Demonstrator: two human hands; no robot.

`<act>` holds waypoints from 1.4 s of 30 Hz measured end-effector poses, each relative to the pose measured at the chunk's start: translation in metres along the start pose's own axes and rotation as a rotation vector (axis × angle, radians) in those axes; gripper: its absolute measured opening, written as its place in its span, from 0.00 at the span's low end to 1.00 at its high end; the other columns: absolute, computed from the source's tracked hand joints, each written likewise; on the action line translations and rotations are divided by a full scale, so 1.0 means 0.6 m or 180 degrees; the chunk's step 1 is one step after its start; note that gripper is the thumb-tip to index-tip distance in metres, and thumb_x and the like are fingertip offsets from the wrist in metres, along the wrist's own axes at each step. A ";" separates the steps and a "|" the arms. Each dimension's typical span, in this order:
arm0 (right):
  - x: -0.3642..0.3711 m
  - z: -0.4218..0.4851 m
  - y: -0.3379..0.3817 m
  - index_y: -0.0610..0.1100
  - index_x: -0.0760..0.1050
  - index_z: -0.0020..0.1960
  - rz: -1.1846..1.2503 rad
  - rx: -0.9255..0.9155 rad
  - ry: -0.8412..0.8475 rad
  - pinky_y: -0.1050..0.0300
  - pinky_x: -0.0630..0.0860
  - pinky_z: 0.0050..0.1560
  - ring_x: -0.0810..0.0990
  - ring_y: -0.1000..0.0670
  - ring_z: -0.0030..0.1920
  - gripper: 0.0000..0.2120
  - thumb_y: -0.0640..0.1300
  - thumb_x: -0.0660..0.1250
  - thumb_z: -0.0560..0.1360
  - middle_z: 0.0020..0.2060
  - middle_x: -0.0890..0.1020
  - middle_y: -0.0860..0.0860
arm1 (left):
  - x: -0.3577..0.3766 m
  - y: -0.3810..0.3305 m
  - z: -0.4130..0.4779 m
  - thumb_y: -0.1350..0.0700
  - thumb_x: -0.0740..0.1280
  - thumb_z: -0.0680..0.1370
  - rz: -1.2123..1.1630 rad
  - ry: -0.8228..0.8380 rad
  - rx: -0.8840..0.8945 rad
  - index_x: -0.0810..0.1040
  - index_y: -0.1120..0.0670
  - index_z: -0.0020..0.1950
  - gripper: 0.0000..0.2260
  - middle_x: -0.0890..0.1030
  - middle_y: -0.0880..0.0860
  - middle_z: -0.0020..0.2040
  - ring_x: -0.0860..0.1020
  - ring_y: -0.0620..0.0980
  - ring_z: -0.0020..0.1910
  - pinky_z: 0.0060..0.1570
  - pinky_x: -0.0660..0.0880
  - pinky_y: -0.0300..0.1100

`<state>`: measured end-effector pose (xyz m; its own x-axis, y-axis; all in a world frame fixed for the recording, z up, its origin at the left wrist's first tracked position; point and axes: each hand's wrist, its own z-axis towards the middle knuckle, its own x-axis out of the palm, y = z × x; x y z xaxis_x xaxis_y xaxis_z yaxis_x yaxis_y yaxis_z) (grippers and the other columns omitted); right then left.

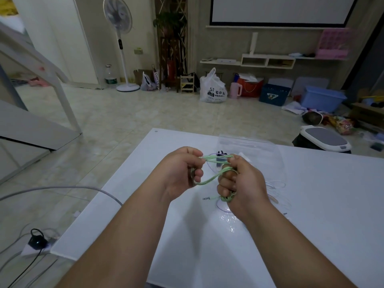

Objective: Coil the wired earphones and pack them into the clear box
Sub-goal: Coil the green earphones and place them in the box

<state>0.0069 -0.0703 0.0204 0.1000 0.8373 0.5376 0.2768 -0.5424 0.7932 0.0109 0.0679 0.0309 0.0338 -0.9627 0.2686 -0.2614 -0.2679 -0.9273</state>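
over white table [145, 215], green earphones [209, 178] looped between hands.

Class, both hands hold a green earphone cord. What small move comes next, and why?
Likely wind in the dangling metal jack plug end: the pale green earphone cord spans left hand and right hand in loops, but that tail hangs loose.
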 end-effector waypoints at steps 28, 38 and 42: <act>-0.055 0.034 0.001 0.48 0.78 0.42 -0.2687 -0.0511 -0.0181 0.65 0.63 0.22 0.69 0.48 0.22 0.12 0.47 0.60 0.80 0.26 0.72 0.49 | -0.039 0.019 0.031 0.71 0.63 0.77 0.0875 -0.0028 0.0341 0.76 0.62 0.44 0.07 0.74 0.57 0.35 0.75 0.51 0.32 0.35 0.78 0.41; -0.094 0.032 -0.066 0.49 0.71 0.46 -0.5312 -0.0954 0.0526 0.50 0.74 0.48 0.78 0.43 0.48 0.09 0.49 0.54 0.81 0.45 0.80 0.48 | -0.023 0.082 0.104 0.71 0.62 0.77 0.1341 -0.0820 0.0283 0.76 0.62 0.40 0.09 0.75 0.58 0.36 0.76 0.52 0.32 0.39 0.81 0.46; -0.107 0.026 -0.077 0.50 0.66 0.63 -0.5460 -0.0907 0.0308 0.49 0.73 0.50 0.78 0.40 0.53 0.11 0.48 0.53 0.81 0.53 0.80 0.44 | -0.010 0.116 0.133 0.69 0.64 0.76 0.1852 -0.0803 0.0287 0.76 0.59 0.38 0.10 0.77 0.56 0.34 0.77 0.53 0.32 0.40 0.80 0.47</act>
<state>0.0025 -0.0978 -0.0554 -0.1576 0.4256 -0.8911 -0.1653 0.8783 0.4487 0.0693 0.0518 -0.0562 0.1396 -0.9283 -0.3446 -0.2236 0.3095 -0.9242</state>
